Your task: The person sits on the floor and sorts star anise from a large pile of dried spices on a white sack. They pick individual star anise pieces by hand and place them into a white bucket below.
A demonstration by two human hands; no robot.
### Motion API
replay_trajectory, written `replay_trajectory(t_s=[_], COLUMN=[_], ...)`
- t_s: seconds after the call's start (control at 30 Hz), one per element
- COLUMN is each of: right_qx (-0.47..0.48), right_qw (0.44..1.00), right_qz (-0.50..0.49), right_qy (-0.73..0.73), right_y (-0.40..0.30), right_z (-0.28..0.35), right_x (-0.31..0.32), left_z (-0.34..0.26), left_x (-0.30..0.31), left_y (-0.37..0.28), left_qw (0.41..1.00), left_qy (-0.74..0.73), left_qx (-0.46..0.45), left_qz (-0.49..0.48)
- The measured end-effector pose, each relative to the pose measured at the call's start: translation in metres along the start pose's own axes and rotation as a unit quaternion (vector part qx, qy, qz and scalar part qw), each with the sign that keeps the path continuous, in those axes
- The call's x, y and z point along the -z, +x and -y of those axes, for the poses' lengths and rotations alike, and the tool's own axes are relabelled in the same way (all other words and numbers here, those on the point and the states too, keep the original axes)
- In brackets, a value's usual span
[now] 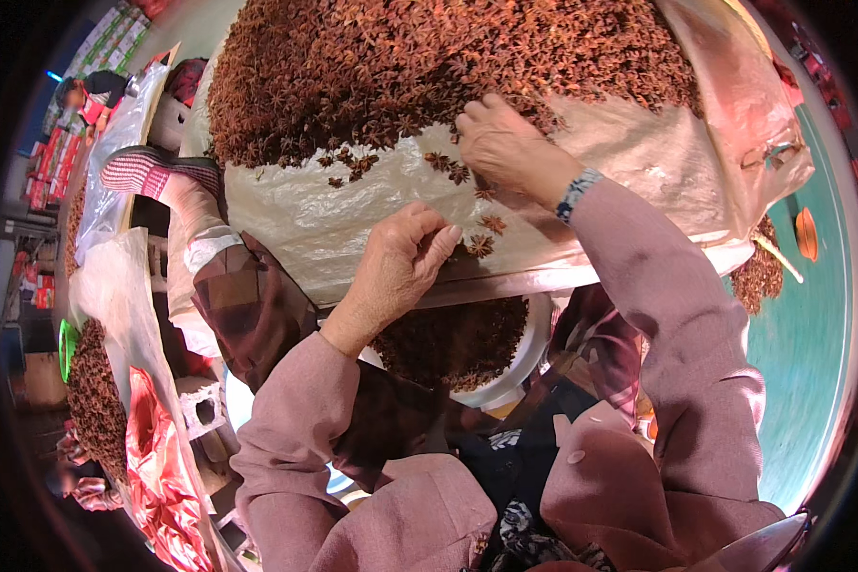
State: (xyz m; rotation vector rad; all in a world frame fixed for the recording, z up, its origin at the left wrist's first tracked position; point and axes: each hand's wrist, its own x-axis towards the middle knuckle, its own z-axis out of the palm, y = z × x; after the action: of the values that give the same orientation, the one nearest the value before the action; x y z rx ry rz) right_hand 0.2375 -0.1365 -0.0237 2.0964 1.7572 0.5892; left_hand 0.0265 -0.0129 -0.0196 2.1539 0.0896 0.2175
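A broad heap of dried star anise (400,64) covers the far part of a pale plastic sheet (293,229). My right hand (504,146) reaches down to the heap's near edge, with its fingertips turned away from view. Nearer to me, my left hand (407,250) hovers over the sheet's front, its fingers curled and the thumb against them; whether something small is inside is hidden. Loose star anise pods (480,246) are scattered between the two hands. Below the sheet's front edge, a white basin (540,343) between my legs holds darker star anise.
To the left, a foot in a striped shoe (143,170) rests beside the sheet. Concrete blocks (201,407), a red plastic bag (161,457) and another star anise pile (96,393) lie farther left. A person (96,100) sits at the far left. Green floor (801,372) spreads at right.
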Motion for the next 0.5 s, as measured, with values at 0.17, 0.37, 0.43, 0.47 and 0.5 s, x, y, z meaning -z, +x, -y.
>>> replay_trajectory(t_s=[0.17,0.37,0.43,0.47,0.5], right_qx=[-0.169,-0.235,-0.301,-0.306,-0.323], right_qw=[0.947,0.696,0.581,0.529,0.459], right_qz=[-0.035,-0.258,-0.248,-0.244,-0.252], right_qy=[0.271,0.627,0.715,0.753,0.788], right_y=[-0.025,-0.077,-0.085,-0.089,-0.093], right_z=[0.017,0.113,0.131,0.134,0.135], right_x=[0.025,0.032,0.040,0.045,0.050], left_z=[-0.004,-0.002,-0.003,-0.004,-0.005], left_x=[-0.016,-0.043,-0.048,-0.050,-0.052], left_y=[0.004,-0.001,-0.009,-0.013,-0.015], left_qw=[0.957,0.846,0.828,0.779,0.771], left_qy=[-0.246,-0.507,-0.501,-0.572,-0.593], left_qx=[0.086,0.160,0.252,0.252,0.224], left_qz=[-0.131,0.029,0.023,0.046,0.061])
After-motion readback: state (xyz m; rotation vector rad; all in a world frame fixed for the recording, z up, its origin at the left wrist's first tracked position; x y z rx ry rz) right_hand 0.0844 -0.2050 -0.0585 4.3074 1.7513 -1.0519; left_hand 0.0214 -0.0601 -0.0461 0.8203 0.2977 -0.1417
